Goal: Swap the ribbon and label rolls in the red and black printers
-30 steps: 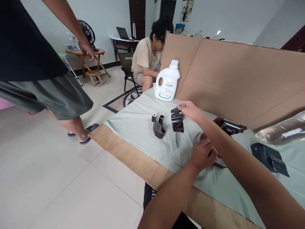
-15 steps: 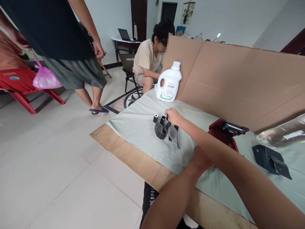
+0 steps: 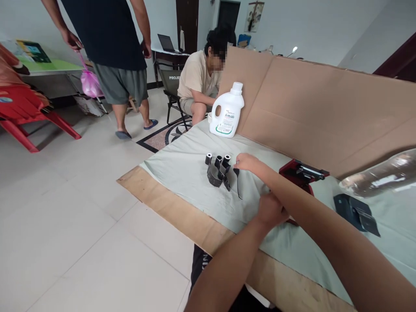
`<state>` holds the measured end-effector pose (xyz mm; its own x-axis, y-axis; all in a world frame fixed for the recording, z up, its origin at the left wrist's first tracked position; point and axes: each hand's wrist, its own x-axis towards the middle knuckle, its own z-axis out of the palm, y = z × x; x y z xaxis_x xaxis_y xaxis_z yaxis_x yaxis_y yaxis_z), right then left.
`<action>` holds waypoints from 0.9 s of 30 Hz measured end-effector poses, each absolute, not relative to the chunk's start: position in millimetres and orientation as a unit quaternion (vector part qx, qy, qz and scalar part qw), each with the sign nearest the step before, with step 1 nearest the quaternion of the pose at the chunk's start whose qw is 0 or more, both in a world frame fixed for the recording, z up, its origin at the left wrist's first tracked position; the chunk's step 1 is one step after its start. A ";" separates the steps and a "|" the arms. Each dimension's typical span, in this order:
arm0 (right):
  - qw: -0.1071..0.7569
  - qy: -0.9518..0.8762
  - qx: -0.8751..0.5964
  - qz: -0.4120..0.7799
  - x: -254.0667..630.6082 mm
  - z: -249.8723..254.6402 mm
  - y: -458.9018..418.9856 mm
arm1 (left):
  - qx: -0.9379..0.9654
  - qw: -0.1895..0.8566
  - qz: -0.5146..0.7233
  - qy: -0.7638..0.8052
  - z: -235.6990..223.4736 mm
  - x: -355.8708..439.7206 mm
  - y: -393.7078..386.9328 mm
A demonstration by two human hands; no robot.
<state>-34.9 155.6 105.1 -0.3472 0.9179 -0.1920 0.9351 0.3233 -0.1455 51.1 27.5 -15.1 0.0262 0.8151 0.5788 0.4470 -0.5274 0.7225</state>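
Observation:
My right hand (image 3: 247, 162) reaches across the cloth with its fingers pinched at the top of a dark curled strip (image 3: 238, 184). Just left of it, several small rolls (image 3: 226, 158) with pale ring ends stand upright, dark strips (image 3: 214, 177) curling from them. Under my right forearm, my left hand (image 3: 272, 210) is curled closed beside a red and black device (image 3: 300, 171). The forearm hides its fingertips and whatever they may hold. A white detergent bottle (image 3: 226, 110) stands behind the rolls.
A cardboard panel (image 3: 318, 104) rises along the back of the cloth-covered board (image 3: 169, 199). A dark flat object (image 3: 355, 212) and clear plastic wrap (image 3: 383, 171) lie at the right. A seated person (image 3: 198, 82) and a walking person with a pink bag (image 3: 91, 83) are beyond.
My right hand has shifted right, away from a roll that now stands by the others, and pinches the strip farther right. The walking person has moved farther off; the view has turned slightly.

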 end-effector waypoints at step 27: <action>-0.198 0.781 0.525 -0.275 229.2 119.3 75.0 | 0.724 0.064 0.559 0.398 12.0 42.8 -6.9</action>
<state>229.2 75.0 119.3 -0.3696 0.9290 0.0195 0.7116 0.2965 -0.6370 42.8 -6.9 12.0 0.0574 0.6486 0.7590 0.5055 -0.6745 0.5381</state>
